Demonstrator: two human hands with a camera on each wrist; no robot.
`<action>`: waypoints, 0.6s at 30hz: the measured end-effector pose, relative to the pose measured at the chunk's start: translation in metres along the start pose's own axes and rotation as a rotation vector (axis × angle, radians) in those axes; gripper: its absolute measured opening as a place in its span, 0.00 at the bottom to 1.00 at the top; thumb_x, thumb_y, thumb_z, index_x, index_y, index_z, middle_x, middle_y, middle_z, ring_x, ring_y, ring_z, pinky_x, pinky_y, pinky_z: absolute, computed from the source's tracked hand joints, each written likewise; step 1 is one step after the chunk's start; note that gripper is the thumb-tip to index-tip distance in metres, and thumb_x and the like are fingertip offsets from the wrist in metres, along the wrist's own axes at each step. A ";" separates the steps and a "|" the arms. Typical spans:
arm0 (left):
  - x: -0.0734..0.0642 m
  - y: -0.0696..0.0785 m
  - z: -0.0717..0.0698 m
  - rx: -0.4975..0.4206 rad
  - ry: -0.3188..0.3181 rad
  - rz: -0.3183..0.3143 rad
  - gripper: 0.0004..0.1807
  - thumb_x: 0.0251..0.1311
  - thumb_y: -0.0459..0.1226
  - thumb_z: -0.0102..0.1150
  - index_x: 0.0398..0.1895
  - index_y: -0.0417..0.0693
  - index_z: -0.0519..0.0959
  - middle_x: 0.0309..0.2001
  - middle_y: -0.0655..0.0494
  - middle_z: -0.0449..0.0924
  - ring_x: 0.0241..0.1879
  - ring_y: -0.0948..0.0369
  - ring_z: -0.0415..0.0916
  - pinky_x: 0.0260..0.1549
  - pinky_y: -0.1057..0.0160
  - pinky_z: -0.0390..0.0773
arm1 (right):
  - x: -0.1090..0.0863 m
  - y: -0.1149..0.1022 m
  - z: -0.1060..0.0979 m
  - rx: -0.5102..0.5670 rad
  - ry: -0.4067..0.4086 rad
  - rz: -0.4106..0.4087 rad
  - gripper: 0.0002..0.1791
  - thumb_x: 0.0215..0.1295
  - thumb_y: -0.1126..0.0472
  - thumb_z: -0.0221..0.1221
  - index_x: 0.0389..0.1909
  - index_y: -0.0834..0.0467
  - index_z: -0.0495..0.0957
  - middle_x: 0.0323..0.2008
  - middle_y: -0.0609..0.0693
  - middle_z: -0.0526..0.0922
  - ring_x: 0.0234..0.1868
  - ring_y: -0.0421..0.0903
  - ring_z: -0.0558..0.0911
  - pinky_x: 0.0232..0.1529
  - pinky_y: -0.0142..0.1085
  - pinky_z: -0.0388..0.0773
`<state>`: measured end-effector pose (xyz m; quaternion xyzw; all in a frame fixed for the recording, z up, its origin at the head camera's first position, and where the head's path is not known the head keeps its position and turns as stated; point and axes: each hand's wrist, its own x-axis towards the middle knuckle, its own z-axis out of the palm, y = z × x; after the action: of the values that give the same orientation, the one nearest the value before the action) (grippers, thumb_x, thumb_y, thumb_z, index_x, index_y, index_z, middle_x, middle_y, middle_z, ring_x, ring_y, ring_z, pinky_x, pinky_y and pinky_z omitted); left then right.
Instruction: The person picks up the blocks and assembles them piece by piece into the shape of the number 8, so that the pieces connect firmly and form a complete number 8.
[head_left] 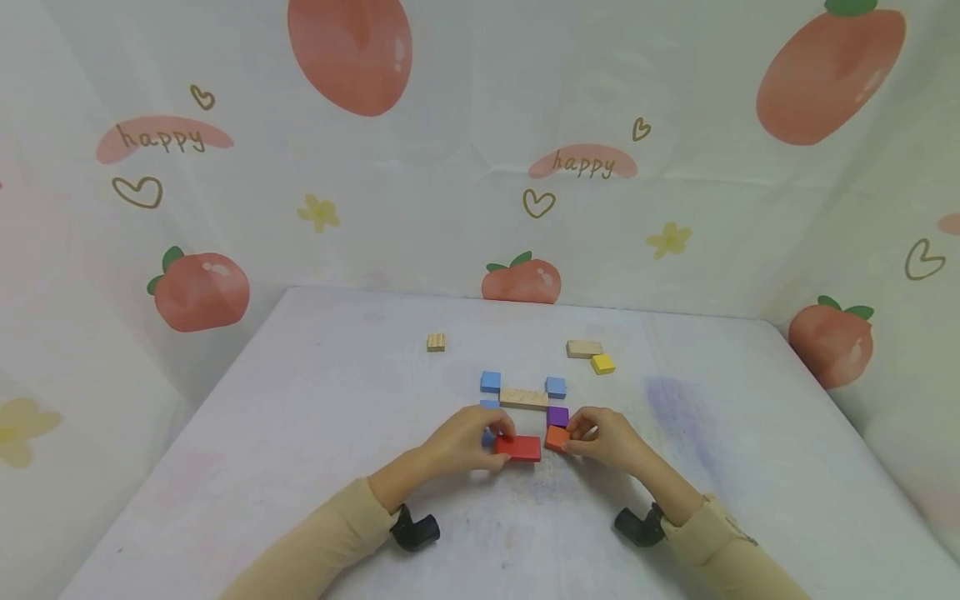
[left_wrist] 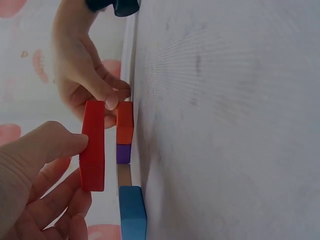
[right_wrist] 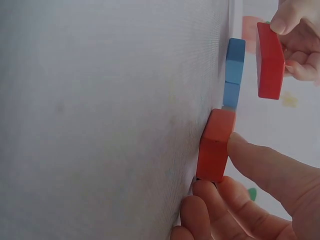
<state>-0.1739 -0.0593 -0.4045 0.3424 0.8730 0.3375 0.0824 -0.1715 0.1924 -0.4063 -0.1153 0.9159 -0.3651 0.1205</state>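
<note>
Left hand (head_left: 471, 440) holding red block (head_left: 517, 448) up; right hand (head_left: 606, 437) pinching orange block (head_left: 557, 438) on the table (head_left: 300, 433).
We are seeing left thumb and fingers clamping on the red block, clear of the table; to their right, right thumb and fingertips are gripping the orange block. Just beyond the right fingers we are noting a purple block (head_left: 557, 416); farther out, a wooden plank (head_left: 523, 399) is lying with blue blocks (head_left: 491, 382) near its ends. Well past both hands, a yellow block (head_left: 603, 364) is sitting beside a pale block (head_left: 583, 349).
</note>
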 end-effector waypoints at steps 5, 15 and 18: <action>0.004 0.001 0.003 0.016 -0.006 -0.016 0.12 0.51 0.36 0.66 0.39 0.49 0.78 0.38 0.60 0.82 0.42 0.64 0.75 0.46 0.66 0.75 | -0.001 -0.001 0.000 -0.005 0.001 -0.007 0.12 0.52 0.63 0.67 0.34 0.63 0.76 0.29 0.50 0.81 0.29 0.41 0.78 0.31 0.32 0.74; 0.011 0.002 0.009 0.103 0.009 0.012 0.10 0.50 0.37 0.66 0.36 0.49 0.78 0.35 0.60 0.81 0.39 0.64 0.76 0.44 0.67 0.75 | -0.001 -0.002 -0.001 -0.006 0.004 -0.012 0.12 0.52 0.63 0.67 0.34 0.63 0.77 0.29 0.51 0.81 0.29 0.42 0.78 0.32 0.32 0.75; 0.012 0.002 0.010 0.115 0.011 0.013 0.10 0.50 0.37 0.67 0.36 0.49 0.78 0.35 0.60 0.82 0.39 0.64 0.76 0.43 0.67 0.75 | -0.001 -0.001 0.000 -0.008 0.008 -0.015 0.11 0.52 0.63 0.67 0.34 0.63 0.77 0.29 0.51 0.81 0.29 0.42 0.78 0.32 0.32 0.76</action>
<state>-0.1779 -0.0451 -0.4101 0.3502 0.8892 0.2891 0.0554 -0.1709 0.1920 -0.4053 -0.1211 0.9169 -0.3628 0.1139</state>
